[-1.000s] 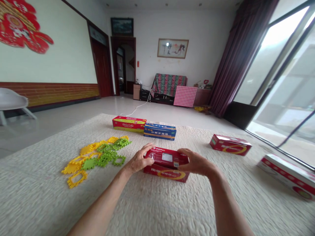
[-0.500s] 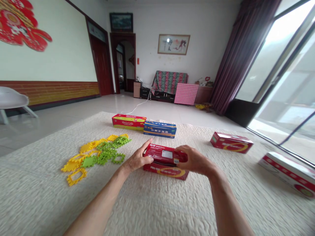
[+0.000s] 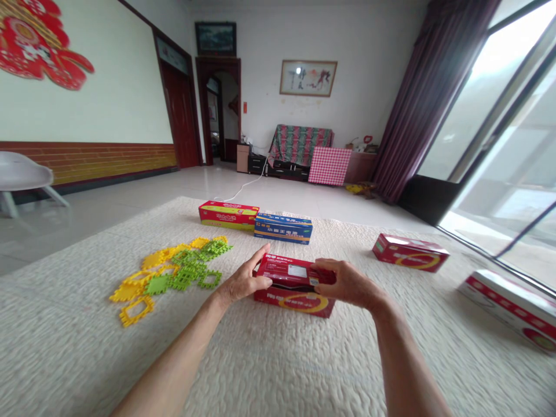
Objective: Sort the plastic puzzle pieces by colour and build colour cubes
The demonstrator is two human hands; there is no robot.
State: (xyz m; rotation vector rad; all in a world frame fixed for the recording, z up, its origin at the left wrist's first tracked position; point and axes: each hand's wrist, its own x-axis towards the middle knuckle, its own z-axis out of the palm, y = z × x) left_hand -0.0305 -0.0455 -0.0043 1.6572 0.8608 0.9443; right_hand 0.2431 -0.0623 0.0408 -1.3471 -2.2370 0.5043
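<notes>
A red cardboard box (image 3: 295, 302) with yellow and white printing sits on the pale quilted cover, right in front of me. Its top flap (image 3: 278, 269) lies almost level, and a dark gap shows along the front edge. My left hand (image 3: 243, 279) grips the box's left end, thumb on the front edge of the top and a finger over the far corner. At the right end, my right hand (image 3: 347, 282) has its fingers curled over the top and its thumb near the front edge. What is inside the box is hidden.
Yellow plastic pieces (image 3: 135, 311) and green ones (image 3: 191, 272) lie piled at left. Beyond the box stand a red-and-yellow box (image 3: 228, 215) and a blue box (image 3: 283, 229). Another red box (image 3: 410, 253) and a white-and-red box (image 3: 508, 310) are at right. A white chair (image 3: 26, 174) stands far left.
The camera view has shifted slightly. Both hands stay on the red box, and the right fingers sit a little differently on the flap's right end.
</notes>
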